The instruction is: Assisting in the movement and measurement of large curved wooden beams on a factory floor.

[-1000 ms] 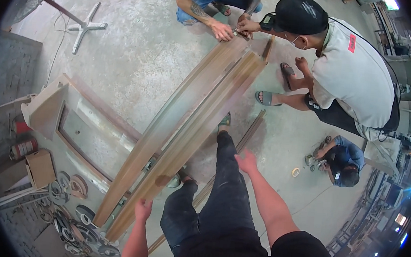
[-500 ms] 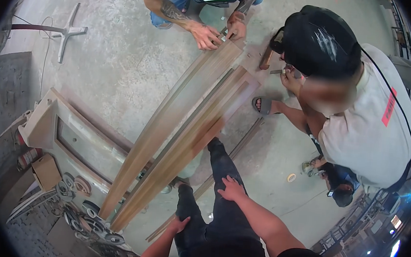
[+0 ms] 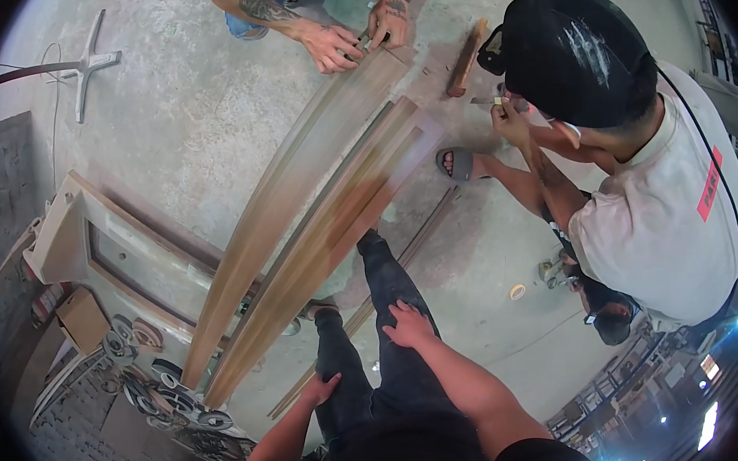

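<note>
My right hand (image 3: 409, 326) lies on my right thigh, fingers spread and holding nothing. On my left thigh rests my left hand (image 3: 320, 389); it holds nothing that shows, though its fingers are partly hidden. Ahead of my legs, two long, curved wooden pieces lie side by side: a far one (image 3: 294, 164) and a nearer, grooved one (image 3: 333, 219). At the top, a co-worker's hands (image 3: 331, 48) work at the far end of the farther piece. To the right, a co-worker in a black cap (image 3: 574, 52) holds a small thin strip (image 3: 485, 101).
A wooden block (image 3: 467, 58) lies on the floor near the capped co-worker, and a roll of tape (image 3: 517, 291) farther right. Thin strips (image 3: 433, 218) run beside my leg. A framed panel (image 3: 136, 268), a cardboard box (image 3: 83, 319) and several rings (image 3: 148, 391) are at left.
The view has shifted, so most things sit a little lower or farther left. The capped co-worker's hands have come together around the strip. My hands stay on my thighs.
</note>
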`<action>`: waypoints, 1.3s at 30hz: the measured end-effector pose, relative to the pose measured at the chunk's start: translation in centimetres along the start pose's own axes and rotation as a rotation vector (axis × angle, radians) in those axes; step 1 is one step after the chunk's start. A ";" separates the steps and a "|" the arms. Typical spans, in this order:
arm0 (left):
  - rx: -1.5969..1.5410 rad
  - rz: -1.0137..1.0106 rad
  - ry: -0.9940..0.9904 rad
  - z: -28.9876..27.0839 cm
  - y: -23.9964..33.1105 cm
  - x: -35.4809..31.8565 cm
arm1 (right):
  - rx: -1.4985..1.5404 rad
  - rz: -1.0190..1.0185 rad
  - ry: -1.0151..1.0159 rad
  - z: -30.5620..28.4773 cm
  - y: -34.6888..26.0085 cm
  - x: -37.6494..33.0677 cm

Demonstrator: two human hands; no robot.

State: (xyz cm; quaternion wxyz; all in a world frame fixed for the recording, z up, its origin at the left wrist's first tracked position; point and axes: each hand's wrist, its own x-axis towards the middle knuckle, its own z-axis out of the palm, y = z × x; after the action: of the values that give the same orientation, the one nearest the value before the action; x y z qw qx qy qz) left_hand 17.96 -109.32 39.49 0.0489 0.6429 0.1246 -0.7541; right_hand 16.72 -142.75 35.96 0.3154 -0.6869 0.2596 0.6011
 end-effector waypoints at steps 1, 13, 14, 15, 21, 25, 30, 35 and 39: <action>0.017 -0.001 0.012 0.2 -0.3 0.2 | -0.011 -0.006 0.005 0.2 0.0 0.0; -0.088 0.108 0.075 3.9 -5.2 2.8 | -0.078 -0.023 0.060 1.7 -0.6 0.0; -0.027 0.029 0.074 4.1 -5.3 2.8 | -0.083 -0.030 0.070 1.8 -0.6 0.1; -0.048 0.051 0.068 4.4 -5.4 2.8 | -0.063 -0.031 0.062 1.8 -0.6 0.1; -0.068 0.073 0.106 5.0 -5.5 2.7 | -0.054 -0.033 0.065 1.8 -0.4 0.1; -0.066 0.064 0.094 5.0 -5.4 2.7 | -0.056 -0.037 0.068 1.7 -0.4 0.0; -0.072 0.063 0.098 5.2 -5.6 2.8 | -0.053 -0.033 0.073 1.7 -0.4 -0.1; -0.067 0.044 0.113 5.1 -5.7 2.8 | -0.050 -0.031 0.075 1.6 -0.4 -0.1; -0.060 0.057 0.107 4.9 -5.4 2.6 | -0.065 -0.035 0.088 1.4 -0.5 -0.1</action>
State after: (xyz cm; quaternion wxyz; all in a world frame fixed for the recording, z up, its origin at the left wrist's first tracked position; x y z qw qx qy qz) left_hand 11.57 -105.14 38.35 0.0827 0.6840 0.1314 -0.7128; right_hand 16.09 -141.35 36.05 0.2916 -0.7269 0.2416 0.5729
